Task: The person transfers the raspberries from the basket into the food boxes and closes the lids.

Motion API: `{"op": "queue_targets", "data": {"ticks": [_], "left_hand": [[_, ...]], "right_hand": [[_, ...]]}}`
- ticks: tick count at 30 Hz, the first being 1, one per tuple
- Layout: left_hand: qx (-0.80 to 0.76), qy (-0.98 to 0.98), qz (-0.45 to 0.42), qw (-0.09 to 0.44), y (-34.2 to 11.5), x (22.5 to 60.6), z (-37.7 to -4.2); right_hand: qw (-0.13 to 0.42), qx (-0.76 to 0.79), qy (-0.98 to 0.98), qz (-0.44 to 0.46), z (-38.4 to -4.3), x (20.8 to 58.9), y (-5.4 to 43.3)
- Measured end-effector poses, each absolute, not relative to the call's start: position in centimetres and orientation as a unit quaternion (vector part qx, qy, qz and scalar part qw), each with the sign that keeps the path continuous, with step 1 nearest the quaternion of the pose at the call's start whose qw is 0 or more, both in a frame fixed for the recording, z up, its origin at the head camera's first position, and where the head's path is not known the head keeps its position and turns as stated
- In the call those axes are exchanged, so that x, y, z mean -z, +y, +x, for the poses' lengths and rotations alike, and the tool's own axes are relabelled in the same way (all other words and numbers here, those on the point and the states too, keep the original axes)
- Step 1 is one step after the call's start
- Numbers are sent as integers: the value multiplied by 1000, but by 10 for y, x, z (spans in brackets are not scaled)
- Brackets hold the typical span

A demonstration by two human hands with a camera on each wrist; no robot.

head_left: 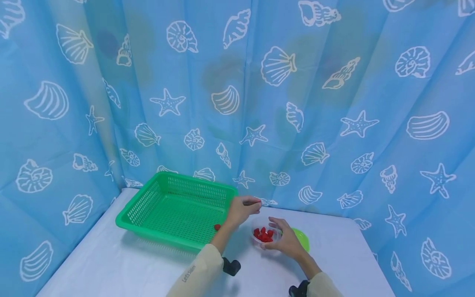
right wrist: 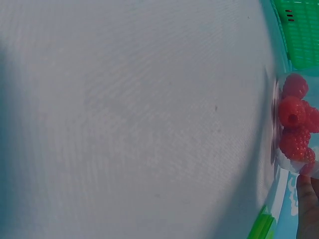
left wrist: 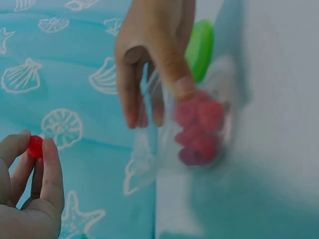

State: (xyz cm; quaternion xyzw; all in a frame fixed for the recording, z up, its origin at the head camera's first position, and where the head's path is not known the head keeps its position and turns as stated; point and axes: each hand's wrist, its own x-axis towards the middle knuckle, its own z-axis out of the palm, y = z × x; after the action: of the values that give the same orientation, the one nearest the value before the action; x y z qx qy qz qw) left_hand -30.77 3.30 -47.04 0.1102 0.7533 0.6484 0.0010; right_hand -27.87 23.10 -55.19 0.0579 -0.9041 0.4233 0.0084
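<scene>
My left hand (head_left: 239,211) pinches a single red raspberry (left wrist: 35,147) between thumb and fingertips, held up near the basket's right end. My right hand (head_left: 288,240) grips the side of a round clear plastic container (head_left: 256,244), thumb in front and fingers behind. Several raspberries (left wrist: 197,127) lie inside it. A large green plastic basket (head_left: 174,216) stands on the left, and one raspberry (head_left: 217,227) shows in it beside my left forearm.
A bright green lid (head_left: 302,238) lies on the white table (head_left: 334,255), just right of the container and partly behind my right hand. A blue curtain (head_left: 208,136) with white shell prints hangs behind the table and along its sides.
</scene>
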Motion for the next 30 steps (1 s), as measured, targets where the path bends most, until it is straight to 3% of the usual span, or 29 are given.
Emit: {"op": "queue_targets", "data": {"ticks": [10, 30], "left_hand": [[-572, 816, 87, -16, 47, 499, -296], [-588, 800, 73, -93, 61, 542, -284]], "right_hand": [[8, -429, -902, 52, -281, 553, 233], [13, -444, -894, 67, -278, 553, 233]]}}
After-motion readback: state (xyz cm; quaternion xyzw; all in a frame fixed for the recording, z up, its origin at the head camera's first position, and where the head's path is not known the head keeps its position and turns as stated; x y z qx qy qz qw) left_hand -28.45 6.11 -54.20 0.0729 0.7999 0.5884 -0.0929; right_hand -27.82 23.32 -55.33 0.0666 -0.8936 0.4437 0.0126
